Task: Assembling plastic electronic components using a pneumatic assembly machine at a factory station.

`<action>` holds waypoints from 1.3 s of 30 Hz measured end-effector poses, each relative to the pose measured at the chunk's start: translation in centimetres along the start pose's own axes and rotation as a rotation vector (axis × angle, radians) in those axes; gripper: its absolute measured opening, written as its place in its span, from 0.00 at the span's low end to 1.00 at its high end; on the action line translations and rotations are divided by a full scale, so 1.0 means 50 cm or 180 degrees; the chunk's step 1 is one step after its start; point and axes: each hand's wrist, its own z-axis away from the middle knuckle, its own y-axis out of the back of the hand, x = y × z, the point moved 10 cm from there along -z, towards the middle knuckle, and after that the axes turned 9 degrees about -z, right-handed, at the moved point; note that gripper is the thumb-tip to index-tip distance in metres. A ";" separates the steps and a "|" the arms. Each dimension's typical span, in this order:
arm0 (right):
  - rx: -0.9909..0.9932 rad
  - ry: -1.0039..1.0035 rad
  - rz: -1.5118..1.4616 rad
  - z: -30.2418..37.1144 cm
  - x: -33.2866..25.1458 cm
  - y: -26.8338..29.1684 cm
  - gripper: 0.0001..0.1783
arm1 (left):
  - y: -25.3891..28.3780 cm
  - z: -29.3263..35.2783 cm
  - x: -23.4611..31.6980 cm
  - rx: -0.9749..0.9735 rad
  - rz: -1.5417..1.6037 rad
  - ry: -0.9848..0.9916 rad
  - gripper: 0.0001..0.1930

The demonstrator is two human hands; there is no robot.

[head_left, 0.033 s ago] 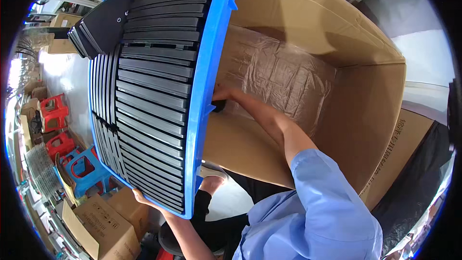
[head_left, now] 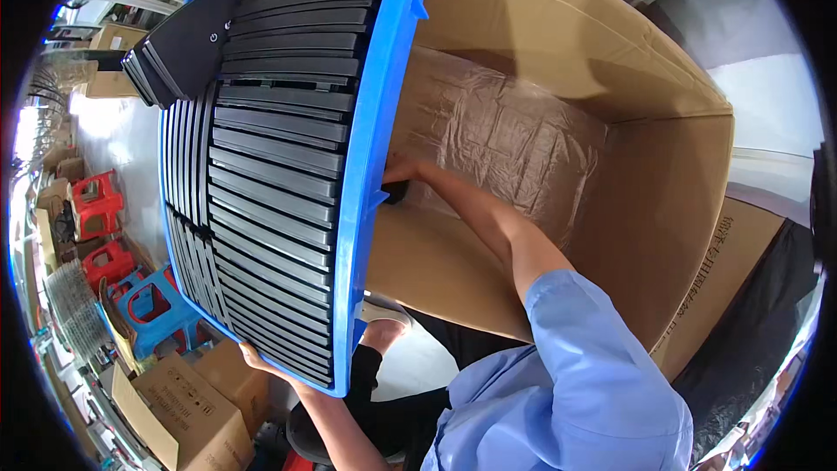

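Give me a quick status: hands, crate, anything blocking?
Left hand grips blue crate corner. Right hand on its rim inside cardboard box. Black slats fill crate. Nothing blocking.

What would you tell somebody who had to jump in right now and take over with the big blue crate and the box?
Left hand: grips the near bottom corner of the blue crate, holding it tipped up on edge.
Right hand: reaches inside the large cardboard box, fingers on a small dark piece at the crate's right rim; whether it is gripped is unclear.
Things: the crate is packed with rows of black plastic slats. The box is lined with brownish plastic film and looks empty otherwise.
Done: no slats in the box.
Left: probably moving the slats across. Keep the crate steady, it looks heavy.
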 end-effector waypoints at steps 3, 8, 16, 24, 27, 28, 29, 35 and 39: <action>-0.0675 0.0207 -0.0252 0.002 -0.135 -0.104 0.65 | 0.052 0.013 0.044 0.0164 -0.0122 -0.0155 0.39; -0.0860 0.0018 -0.0507 -0.047 0.000 -0.045 0.66 | -0.002 0.011 0.006 -0.0067 0.0046 0.0058 0.34; -0.1078 0.0075 -0.0792 0.112 -0.225 -0.037 0.59 | 0.027 0.026 0.029 0.0151 0.0135 -0.0092 0.36; -0.1048 0.0808 -0.0848 0.132 -0.138 0.000 0.40 | 0.002 0.040 0.001 0.0065 0.0252 -0.0008 0.34; -0.0439 0.0684 -0.1684 0.133 -0.058 0.014 0.35 | -0.009 0.048 -0.018 0.0006 0.0484 0.0234 0.36; -0.0144 0.0579 -0.1527 0.182 -0.128 0.009 0.34 | 0.025 0.053 -0.014 0.0083 0.0514 0.0197 0.36; -0.0585 0.0475 -0.1891 0.252 -0.194 0.014 0.33 | 0.056 0.056 -0.017 0.0190 0.0509 0.0187 0.35; 0.0579 0.0375 -0.3233 0.457 -0.186 0.298 0.23 | -0.005 0.060 -0.038 -0.0163 0.0590 0.0222 0.37; 0.1585 0.1437 -0.3637 0.605 -0.298 0.498 0.30 | 0.010 0.069 -0.065 -0.0125 0.0612 0.0350 0.39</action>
